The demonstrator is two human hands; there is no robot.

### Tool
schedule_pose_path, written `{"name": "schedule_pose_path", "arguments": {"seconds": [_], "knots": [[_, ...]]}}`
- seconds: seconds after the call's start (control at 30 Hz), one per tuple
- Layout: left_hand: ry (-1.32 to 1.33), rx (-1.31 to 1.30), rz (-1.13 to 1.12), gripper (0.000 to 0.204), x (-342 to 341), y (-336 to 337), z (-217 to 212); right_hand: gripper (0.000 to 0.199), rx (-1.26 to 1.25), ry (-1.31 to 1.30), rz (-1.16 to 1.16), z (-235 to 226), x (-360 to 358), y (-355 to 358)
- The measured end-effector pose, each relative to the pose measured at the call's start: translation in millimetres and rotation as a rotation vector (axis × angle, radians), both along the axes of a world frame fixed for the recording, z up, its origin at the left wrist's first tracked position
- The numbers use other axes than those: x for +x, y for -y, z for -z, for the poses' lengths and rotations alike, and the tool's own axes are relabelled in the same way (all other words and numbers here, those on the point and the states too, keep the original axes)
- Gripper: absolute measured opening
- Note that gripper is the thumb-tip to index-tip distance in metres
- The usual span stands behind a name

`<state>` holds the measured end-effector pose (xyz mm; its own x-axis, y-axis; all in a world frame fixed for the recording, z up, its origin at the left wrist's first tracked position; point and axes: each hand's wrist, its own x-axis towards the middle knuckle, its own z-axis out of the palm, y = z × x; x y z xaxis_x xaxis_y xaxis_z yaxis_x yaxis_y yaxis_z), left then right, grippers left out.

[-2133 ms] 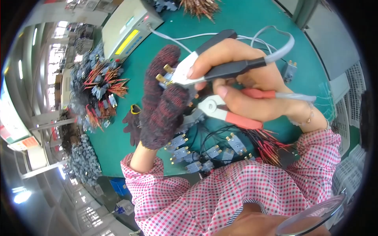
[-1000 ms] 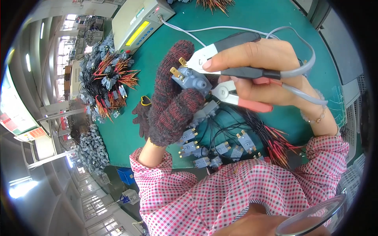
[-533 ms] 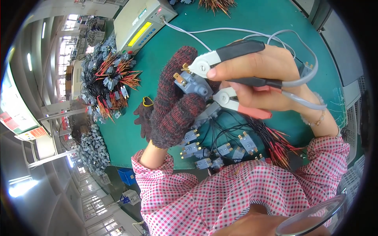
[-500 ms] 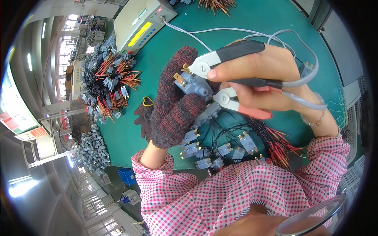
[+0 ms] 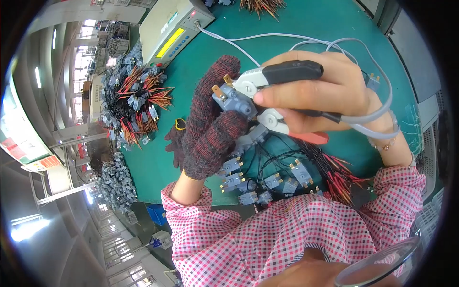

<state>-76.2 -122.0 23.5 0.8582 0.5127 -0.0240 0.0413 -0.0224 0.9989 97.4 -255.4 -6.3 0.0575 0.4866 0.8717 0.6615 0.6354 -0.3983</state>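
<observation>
My left hand [image 5: 208, 131], in a dark red-and-black knitted glove, is closed around a small grey plastic switch-like part [image 5: 237, 104] with brass blade terminals pointing up and left. My bare right hand [image 5: 325, 91] grips two test clips together. The black-handled clip [image 5: 291, 72] has its pale jaw beside the part's upper terminal; contact is hard to make out. The red-handled clip [image 5: 306, 136] has its jaw at the part's lower right side. Below my hands, several similar grey parts [image 5: 300, 173] lie on the table with black leads and red ends [image 5: 337, 177].
A bench meter [image 5: 174, 31] with a lit yellow display stands at the back left, its grey cables [image 5: 282, 36] running to the clips. Piles of wired parts [image 5: 138, 100] and grey parts [image 5: 116, 184] lie left. A dark glove [image 5: 176, 143] rests on the green table [image 5: 191, 71].
The black clip's jaw has shifted slightly right along the terminals, and the red clip's jaw slightly left. My left hand keeps the grey part almost in place.
</observation>
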Motion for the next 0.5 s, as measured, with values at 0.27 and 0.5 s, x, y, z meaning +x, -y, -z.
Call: {"name": "schedule_pose_path", "arguments": {"seconds": [0.27,0.5], "knots": [[-0.06,0.035,0.042,0.085,-3.0,-1.5,-3.2,0.036,-0.063,-0.033,-0.09,1.2,0.5,2.4],[-0.09,-0.02,-0.003,0.081,-7.6,-3.0,-2.2,0.036,-0.04,-0.045,-0.091,4.0,-0.2,-2.2]]}}
